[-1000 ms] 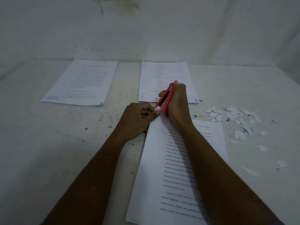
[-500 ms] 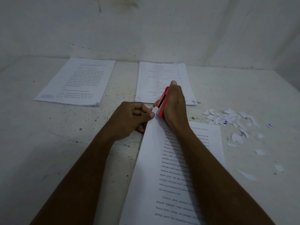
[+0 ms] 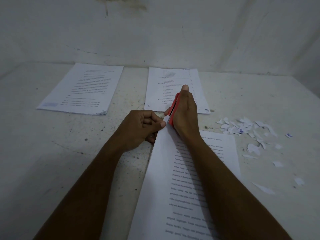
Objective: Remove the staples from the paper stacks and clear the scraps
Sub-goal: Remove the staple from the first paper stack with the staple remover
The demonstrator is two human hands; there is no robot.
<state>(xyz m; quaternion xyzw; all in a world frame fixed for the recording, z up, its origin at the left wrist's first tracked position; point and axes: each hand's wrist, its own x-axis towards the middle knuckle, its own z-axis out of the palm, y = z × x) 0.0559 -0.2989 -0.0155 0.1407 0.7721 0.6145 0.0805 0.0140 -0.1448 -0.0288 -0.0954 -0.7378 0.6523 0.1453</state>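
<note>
At the far left corner of the near paper stack [image 3: 190, 187], our left hand [image 3: 143, 127] pinches the sheet edge between thumb and curled fingers. Our right hand [image 3: 186, 115] is wrapped round the red staple tool [image 3: 174, 110], one fingertip reaching past its far end. The tool's near end touches that corner just beside the left thumb, and its long axis runs away from us, roughly in line with the stack's left edge. We judge the staple sits there, though it is hidden.

The stack's own length runs from us toward the hands, so the left hand must pin the corner while the right hand levers. We count three stacks: this one, a middle stack [image 3: 173, 80] just beyond its far end, and a left stack [image 3: 81, 89] beyond and to the left. One tool. Right of the near stack, scraps [image 3: 247, 130] litter the worktop [image 3: 69, 153], too many to count.
</note>
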